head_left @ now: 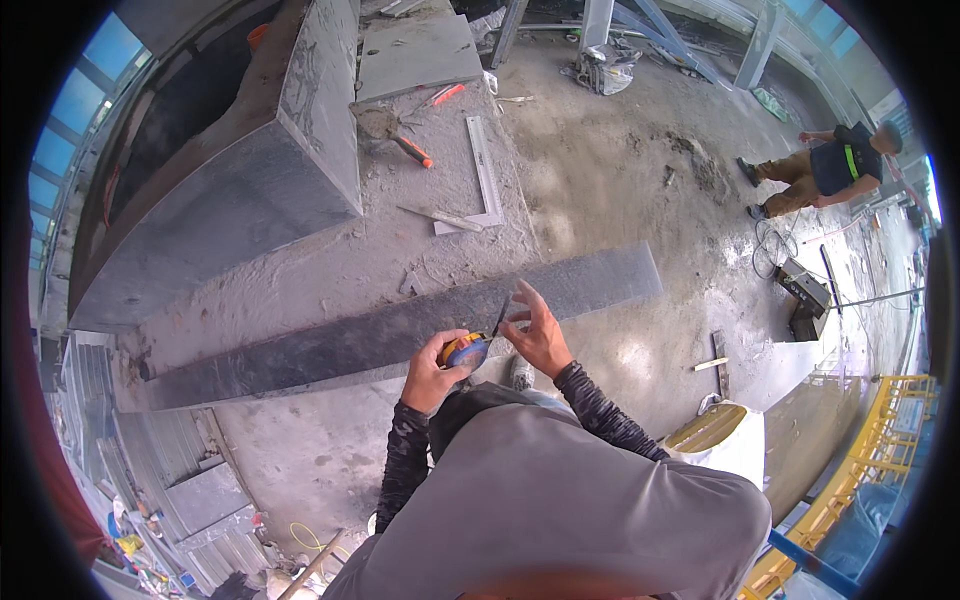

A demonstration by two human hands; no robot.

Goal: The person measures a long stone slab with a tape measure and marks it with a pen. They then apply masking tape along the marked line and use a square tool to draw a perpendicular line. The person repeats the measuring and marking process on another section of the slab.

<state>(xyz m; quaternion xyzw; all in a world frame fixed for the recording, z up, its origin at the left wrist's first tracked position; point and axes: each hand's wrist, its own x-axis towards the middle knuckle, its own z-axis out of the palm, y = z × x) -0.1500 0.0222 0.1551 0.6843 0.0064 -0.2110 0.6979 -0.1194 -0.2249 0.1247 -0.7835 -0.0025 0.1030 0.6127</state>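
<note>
In front of my body, my left hand (432, 375) is closed around a yellow and blue tape measure (465, 350). Close beside it, the fingers of my right hand (540, 335) pinch a thin dark strip (502, 313) that rises next to the tape measure. Whether this strip is the tape's blade or a separate piece, I cannot tell. Both hands are above the near edge of a long dark grey stone slab (390, 335), which lies slanting on a dusty ledge.
A metal square (486, 180), an orange-handled trowel (412, 150) and a thin flat tool (440, 217) lie beyond the slab. A large stone block (240, 200) rises at left. Another person (835, 165) stands far right. Near a white sack (725, 440) is a yellow metal frame (870, 450).
</note>
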